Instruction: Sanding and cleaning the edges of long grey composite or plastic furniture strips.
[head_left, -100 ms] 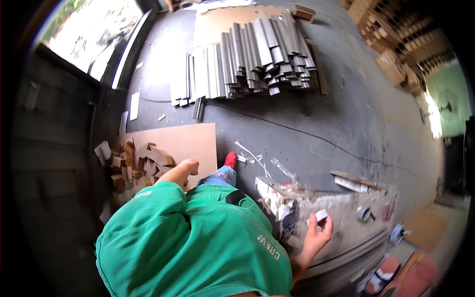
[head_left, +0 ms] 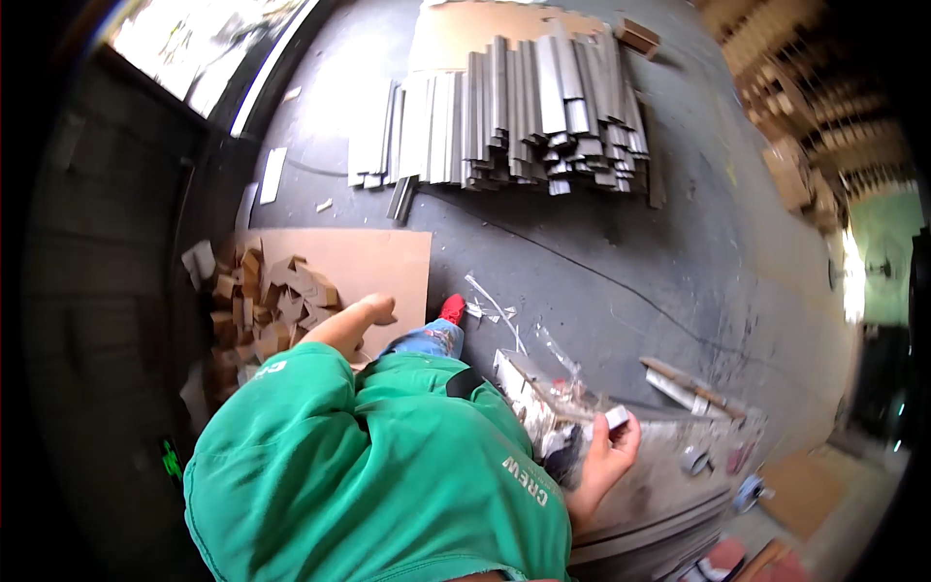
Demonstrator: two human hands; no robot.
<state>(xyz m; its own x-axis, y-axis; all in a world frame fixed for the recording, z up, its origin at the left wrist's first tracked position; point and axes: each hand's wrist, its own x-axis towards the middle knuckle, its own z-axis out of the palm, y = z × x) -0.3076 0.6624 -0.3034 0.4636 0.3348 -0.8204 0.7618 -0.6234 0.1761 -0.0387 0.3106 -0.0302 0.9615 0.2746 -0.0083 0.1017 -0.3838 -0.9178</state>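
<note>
My right hand is closed on a small white block, pinched between thumb and fingers. It is held over the near end of a worn, stained workbench. My left hand hangs above a flat cardboard sheet, just right of a heap of small folded cardboard pieces. The left hand looks rounded and small from here; its fingers are hidden, and I see nothing in its grip.
Long grey and white strips lie stacked on the floor ahead. A dark cable crosses the floor below them. Clear plastic scraps lie beside my red shoe. A tape roll sits on the bench. Stacked cartons stand far right.
The whole view has shifted a little as my head moved. My right hand, still gripping the white block, appears slightly further left and higher. My left hand appears slightly higher.
</note>
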